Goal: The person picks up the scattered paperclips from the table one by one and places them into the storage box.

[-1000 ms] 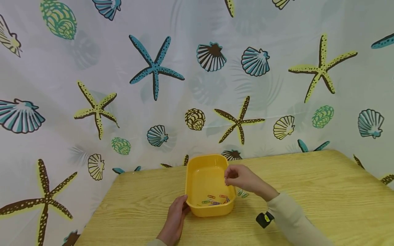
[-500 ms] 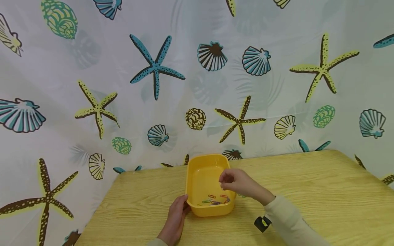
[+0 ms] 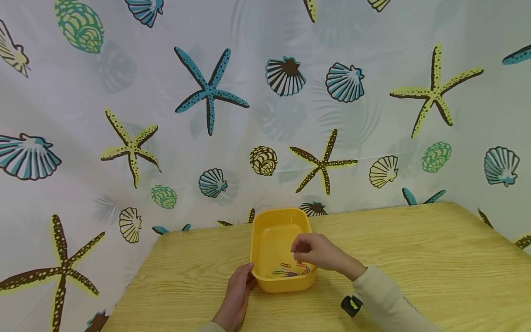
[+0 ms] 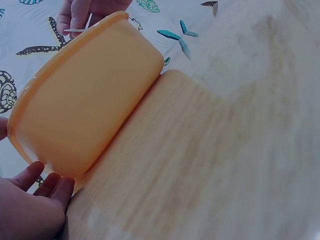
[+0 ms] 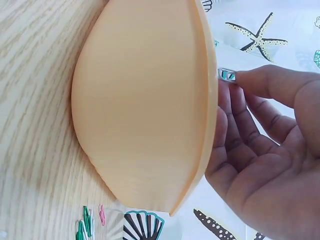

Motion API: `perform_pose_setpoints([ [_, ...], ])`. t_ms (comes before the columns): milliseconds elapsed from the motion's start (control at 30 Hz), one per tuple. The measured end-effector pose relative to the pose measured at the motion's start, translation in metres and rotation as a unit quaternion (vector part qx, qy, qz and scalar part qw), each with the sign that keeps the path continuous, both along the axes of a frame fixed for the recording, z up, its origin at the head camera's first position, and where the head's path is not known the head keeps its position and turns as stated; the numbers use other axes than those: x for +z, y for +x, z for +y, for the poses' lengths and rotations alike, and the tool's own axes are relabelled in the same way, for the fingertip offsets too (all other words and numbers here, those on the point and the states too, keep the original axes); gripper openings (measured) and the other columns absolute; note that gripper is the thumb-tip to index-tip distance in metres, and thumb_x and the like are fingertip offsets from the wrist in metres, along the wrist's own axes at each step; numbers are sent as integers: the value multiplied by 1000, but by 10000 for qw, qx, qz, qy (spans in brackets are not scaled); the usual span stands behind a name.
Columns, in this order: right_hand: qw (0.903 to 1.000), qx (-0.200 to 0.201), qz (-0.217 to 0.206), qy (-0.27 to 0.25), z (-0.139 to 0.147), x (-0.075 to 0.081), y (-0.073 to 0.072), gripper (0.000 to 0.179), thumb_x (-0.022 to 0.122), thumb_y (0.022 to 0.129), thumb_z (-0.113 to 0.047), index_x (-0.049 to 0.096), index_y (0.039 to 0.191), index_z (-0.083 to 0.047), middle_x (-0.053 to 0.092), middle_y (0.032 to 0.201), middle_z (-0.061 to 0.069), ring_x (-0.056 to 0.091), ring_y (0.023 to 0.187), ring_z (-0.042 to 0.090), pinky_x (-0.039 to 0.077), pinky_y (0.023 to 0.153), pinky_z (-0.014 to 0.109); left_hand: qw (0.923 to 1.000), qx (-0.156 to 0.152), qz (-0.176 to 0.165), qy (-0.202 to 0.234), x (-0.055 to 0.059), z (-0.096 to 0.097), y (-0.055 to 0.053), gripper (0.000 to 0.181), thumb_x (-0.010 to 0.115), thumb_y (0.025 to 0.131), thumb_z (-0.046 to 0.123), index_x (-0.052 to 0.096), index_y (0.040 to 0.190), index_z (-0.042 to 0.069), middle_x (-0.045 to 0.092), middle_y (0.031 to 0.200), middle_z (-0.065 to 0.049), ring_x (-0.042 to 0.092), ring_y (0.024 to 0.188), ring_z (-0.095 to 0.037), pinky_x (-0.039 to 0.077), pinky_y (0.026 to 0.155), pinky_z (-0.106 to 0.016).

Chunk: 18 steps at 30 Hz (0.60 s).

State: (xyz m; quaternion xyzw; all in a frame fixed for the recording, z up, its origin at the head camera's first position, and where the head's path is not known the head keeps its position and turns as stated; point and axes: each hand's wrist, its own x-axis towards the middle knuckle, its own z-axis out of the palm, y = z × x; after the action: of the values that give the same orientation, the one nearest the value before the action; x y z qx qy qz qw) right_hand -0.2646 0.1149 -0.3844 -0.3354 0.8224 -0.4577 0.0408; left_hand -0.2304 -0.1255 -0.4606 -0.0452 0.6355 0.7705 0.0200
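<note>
A yellow plastic tub (image 3: pixel 283 286) stands on the wooden table, with several coloured paper clips (image 3: pixel 290 274) lying on its floor near the front end. My left hand (image 3: pixel 235 295) holds the tub's front left corner; in the left wrist view its fingertips (image 4: pixel 62 187) press the outer wall low down. Over the inside of the tub, my right hand (image 3: pixel 317 251) pinches a whitish paper clip (image 5: pixel 227 75) between thumb and fingertip. The left wrist view shows this pale clip (image 4: pixel 77 30) sticking out above the far rim.
Green, white and pink paper clips (image 5: pixel 87 225) lie on the table outside the tub, hidden behind the right hand in the head view. A small black object (image 3: pixel 351 305) sits by the right sleeve. A curtain with starfish and shells (image 3: pixel 232 152) hangs behind the table.
My right hand has moved left and slightly down, from the tub's right rim to over its inside, still pinching the clip. The black object shifted slightly left with the arm. My left hand stays put.
</note>
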Motion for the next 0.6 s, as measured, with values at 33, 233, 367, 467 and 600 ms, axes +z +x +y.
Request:
perform_pose_setpoints([
  [33, 10000, -4, -4, 18, 0, 0, 0, 8, 64, 90, -3, 62, 95, 3, 63, 80, 2, 61, 74, 22, 51, 62, 22, 10000, -3, 10, 4, 0, 0, 0, 46, 45, 103, 28, 47, 129, -10, 51, 128, -19, 50, 114, -27, 41, 101, -43],
  [233, 10000, -14, -66, 2, 1, -1, 0, 7, 64, 90, -2, 62, 95, 3, 63, 82, 5, 64, 78, 30, 53, 64, 22, 10000, 25, 36, 6, 0, 1, 1, 46, 45, 102, 28, 48, 128, -10, 52, 126, -19, 51, 112, -27, 42, 100, -42],
  [367, 9999, -110, -27, 53, 2, 0, 0, 6, 64, 90, -4, 63, 95, 0, 64, 85, 6, 63, 78, 25, 53, 65, 23, 10000, 46, -13, -2, 0, 1, 0, 46, 45, 102, 28, 48, 128, -10, 52, 127, -19, 51, 112, -27, 42, 100, -42],
  [467, 9995, -257, 90, 148, 5, 0, -3, 8, 64, 91, -7, 63, 96, -1, 64, 86, 4, 61, 77, 18, 53, 66, 24, 10000, 45, -50, -14, 0, 1, -1, 46, 45, 102, 28, 47, 129, -10, 51, 128, -19, 51, 113, -27, 42, 101, -43],
  [600, 9986, -491, 163, 141, 13, -1, -9, 15, 64, 93, -12, 63, 101, 1, 63, 89, 2, 59, 78, 17, 53, 65, 26, 10000, 36, -75, -49, 0, 1, -2, 49, 45, 102, 29, 44, 131, -10, 49, 129, -20, 50, 115, -28, 41, 102, -43],
])
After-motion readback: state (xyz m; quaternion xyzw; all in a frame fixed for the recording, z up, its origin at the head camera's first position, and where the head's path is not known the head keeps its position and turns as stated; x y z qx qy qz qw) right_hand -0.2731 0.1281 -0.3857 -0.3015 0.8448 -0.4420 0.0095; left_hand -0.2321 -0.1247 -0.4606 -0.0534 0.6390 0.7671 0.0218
